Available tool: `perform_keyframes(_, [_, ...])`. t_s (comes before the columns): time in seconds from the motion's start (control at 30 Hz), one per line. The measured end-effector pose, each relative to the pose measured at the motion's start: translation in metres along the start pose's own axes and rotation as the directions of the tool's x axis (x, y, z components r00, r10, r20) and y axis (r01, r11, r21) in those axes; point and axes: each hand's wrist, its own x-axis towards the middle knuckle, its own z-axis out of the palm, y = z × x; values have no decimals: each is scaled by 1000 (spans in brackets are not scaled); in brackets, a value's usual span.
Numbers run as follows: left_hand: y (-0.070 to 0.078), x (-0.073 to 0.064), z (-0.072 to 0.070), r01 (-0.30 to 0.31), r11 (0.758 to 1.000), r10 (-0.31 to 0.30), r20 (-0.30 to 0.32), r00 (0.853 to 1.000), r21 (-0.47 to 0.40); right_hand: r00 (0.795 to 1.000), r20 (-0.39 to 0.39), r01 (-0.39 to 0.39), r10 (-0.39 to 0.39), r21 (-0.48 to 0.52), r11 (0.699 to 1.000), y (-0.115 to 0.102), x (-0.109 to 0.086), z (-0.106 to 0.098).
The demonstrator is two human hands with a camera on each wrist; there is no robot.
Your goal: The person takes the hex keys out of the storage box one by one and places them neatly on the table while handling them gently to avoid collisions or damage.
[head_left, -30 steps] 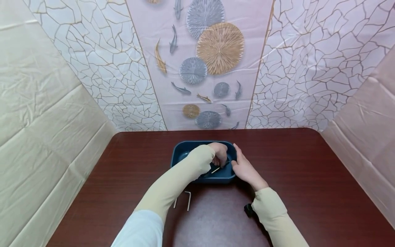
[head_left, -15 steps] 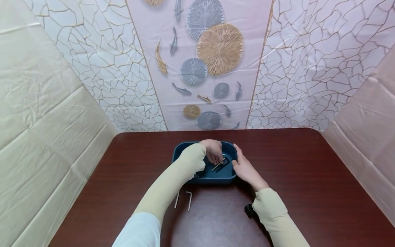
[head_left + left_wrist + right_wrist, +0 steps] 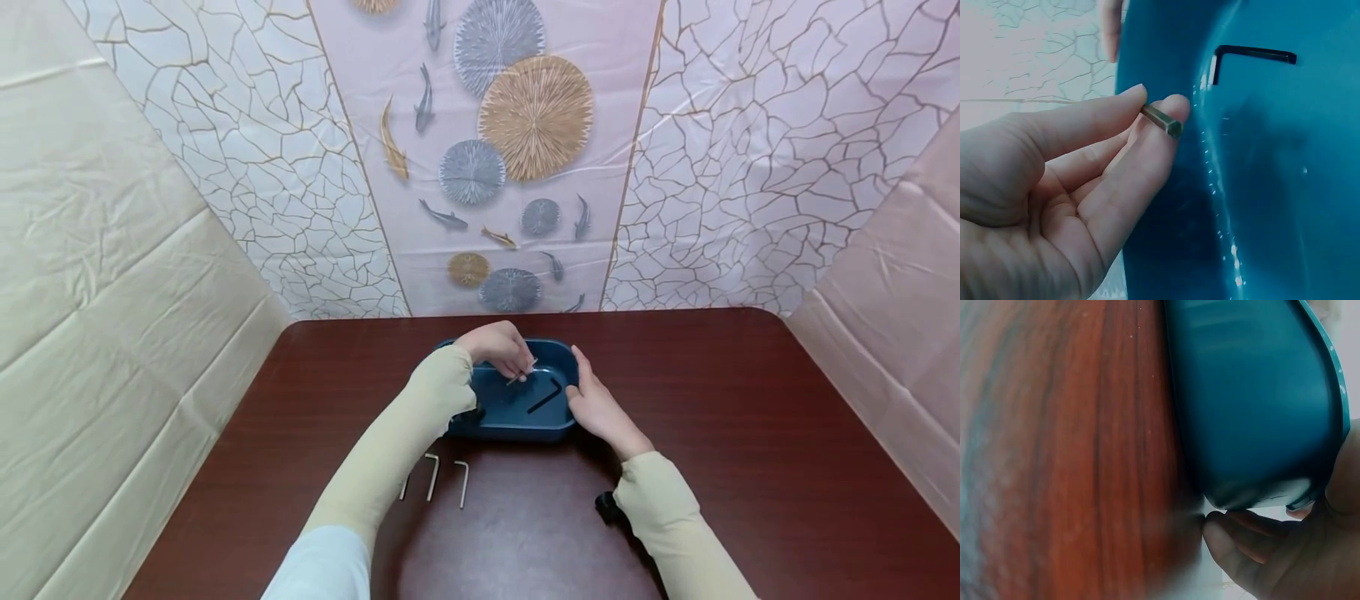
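A metallic hex key is pinched between the thumb and fingertips of my left hand. That hand is over the blue tray, towards its far side. Inside the tray lies a black L-shaped hex key, which the left wrist view shows apart from my fingers. My right hand holds the tray's right end, with the thumb by the rim and fingers along the outside. On the table in front of the tray lie a silver hex key, another hex key and a third key, partly hidden by my left sleeve.
The dark reddish-brown table carries the tray near its far edge. Behind it hangs a patterned cloth, with pale cloth at both sides. A small black object sits beside my right wrist.
My left hand has lifted the metallic hex key away from the black one and moved left and towards the far rim. A third key has come into sight. My right hand stays put.
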Motion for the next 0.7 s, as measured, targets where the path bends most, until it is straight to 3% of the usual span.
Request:
perform_keyframes(0.23, [-7,-17,-6,-30,999,27,-98,995,-33,1000,6,-11,11,18,1000,0,-1,-1])
perform_keyframes(0.5, [-7,-43,-9,-54,998,47,-151,987,-42,1000,1,-3,3,4,1000,0,0,-3])
perform_keyframes(0.7, [-8,-68,-13,-69,997,64,-210,976,-18,1000,16,8,-8,8,1000,0,0,-2])
